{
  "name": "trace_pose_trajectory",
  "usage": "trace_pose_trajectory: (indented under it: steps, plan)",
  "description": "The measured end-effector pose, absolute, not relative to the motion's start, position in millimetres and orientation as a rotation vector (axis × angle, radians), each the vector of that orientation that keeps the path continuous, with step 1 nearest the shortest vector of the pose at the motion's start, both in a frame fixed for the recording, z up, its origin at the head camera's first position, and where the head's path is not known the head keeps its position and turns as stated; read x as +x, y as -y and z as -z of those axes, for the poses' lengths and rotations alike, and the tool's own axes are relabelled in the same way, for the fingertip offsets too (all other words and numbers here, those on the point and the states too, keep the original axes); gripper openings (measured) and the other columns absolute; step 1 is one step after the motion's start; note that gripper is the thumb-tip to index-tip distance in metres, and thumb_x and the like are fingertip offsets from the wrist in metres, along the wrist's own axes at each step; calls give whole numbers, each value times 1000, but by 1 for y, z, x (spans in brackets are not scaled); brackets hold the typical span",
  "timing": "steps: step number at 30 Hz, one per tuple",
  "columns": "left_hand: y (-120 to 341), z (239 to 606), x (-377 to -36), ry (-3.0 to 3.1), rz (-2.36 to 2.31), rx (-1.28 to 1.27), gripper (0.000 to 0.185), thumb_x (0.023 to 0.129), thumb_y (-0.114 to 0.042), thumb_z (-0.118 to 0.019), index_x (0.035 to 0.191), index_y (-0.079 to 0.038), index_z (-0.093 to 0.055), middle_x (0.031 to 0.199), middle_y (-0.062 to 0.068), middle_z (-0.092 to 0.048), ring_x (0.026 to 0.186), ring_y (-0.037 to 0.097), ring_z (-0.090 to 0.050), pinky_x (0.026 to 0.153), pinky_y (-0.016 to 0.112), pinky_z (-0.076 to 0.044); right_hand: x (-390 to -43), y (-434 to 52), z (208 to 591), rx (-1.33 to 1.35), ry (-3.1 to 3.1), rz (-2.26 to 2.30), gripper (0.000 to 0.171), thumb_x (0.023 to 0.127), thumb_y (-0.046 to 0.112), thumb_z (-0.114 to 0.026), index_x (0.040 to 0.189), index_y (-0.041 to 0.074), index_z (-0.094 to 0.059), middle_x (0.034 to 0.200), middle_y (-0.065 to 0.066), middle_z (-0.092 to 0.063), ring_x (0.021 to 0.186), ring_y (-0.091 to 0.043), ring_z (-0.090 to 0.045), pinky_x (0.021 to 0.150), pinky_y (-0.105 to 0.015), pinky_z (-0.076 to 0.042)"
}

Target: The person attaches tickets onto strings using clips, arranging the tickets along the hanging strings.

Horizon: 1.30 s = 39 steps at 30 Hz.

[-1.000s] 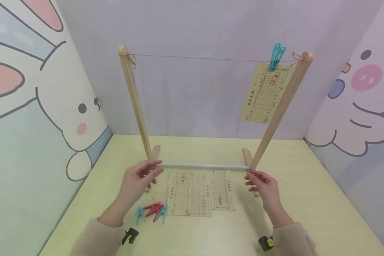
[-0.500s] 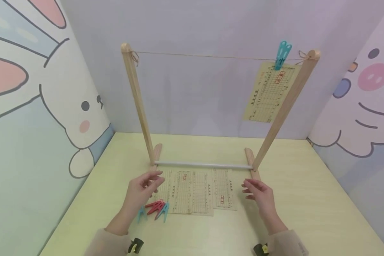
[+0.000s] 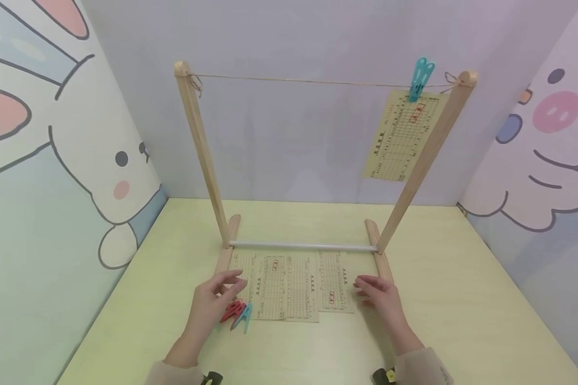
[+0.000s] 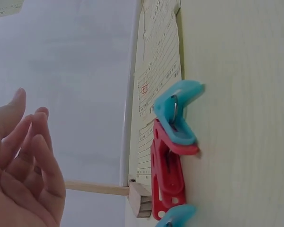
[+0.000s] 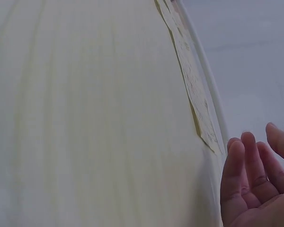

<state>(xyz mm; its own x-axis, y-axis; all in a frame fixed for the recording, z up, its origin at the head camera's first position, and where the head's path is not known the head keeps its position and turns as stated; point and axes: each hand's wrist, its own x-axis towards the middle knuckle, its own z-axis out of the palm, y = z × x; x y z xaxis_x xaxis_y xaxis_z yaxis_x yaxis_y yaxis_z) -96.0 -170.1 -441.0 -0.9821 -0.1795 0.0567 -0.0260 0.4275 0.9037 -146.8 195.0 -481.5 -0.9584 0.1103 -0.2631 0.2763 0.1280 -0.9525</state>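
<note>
My left hand (image 3: 214, 299) hovers above the left end of a row of printed paper slips (image 3: 272, 291), fingers loosely bent and holding nothing. It partly hides a small pile of red clothespins (image 4: 168, 165) and blue clothespins (image 4: 166, 111). Beside the right-hand slip (image 3: 334, 283), my right hand (image 3: 382, 299) is raised off the table, relaxed, with nothing in its fingers. A blue clothespin (image 3: 419, 80) clips another slip (image 3: 400, 141) to the string (image 3: 294, 81) near the right post.
The string is tied between two wooden posts, the left post (image 3: 202, 149) and the right post (image 3: 428, 155). A white rod (image 3: 303, 246) joins their feet behind the slips. Cartoon-printed walls enclose the pale table (image 3: 462, 321) on three sides.
Both hands have drawn back from the foot of the frame toward the person. The right hand has also shifted left, closer to the slips. The hanging slip stays on the string.
</note>
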Motion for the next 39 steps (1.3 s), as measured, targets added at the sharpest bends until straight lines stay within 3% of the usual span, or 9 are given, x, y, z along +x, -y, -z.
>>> trace_pose_trajectory:
  steps: [5, 13, 16, 22, 39]
  plan:
    - [170, 449, -92, 2580, 1612, 265, 37, 84, -22, -79, 119, -12, -70, 105, 6, -75, 68, 8, -55, 55, 18, -44, -149, -192, 485, 374, -2257, 1914, 39, 97, 18, -64, 126, -8, -59, 109, -9, -73, 86, -11, -68, 70, -24, -57]
    - [166, 462, -84, 2668, 1603, 295, 41, 81, -19, -81, 119, -8, -69, 107, 9, -73, 56, 11, -56, 51, 20, -47, -152, -190, 488, 389, -2274, 1877, 42, 95, 20, -67, 124, -8, -60, 108, -10, -73, 84, -13, -68, 69, -25, -57]
    - [164, 466, -82, 2734, 1500, 314, 40, 81, -22, -82, 117, -9, -70, 103, 5, -75, 64, 9, -61, 59, 22, -50, -152, -189, 488, 397, -2281, 1853, 42, 94, 21, -68, 124, -8, -61, 107, -10, -73, 84, -13, -67, 68, -25, -56]
    - [162, 474, -77, 2801, 1372, 326, 41, 79, -26, -83, 114, -8, -71, 99, 0, -75, 90, 15, -69, 84, 38, -57, -153, -188, 489, 413, -2282, 1828, 40, 94, 20, -68, 124, -6, -62, 103, -7, -73, 80, -14, -66, 66, -26, -55]
    - [161, 480, -75, 2842, 1266, 346, 39, 76, -23, -85, 109, -7, -72, 95, -1, -74, 88, 15, -69, 82, 40, -57, -161, -184, 488, 414, -2399, 1658, 38, 91, 24, -72, 114, -5, -66, 96, -11, -71, 72, -16, -63, 60, -29, -52]
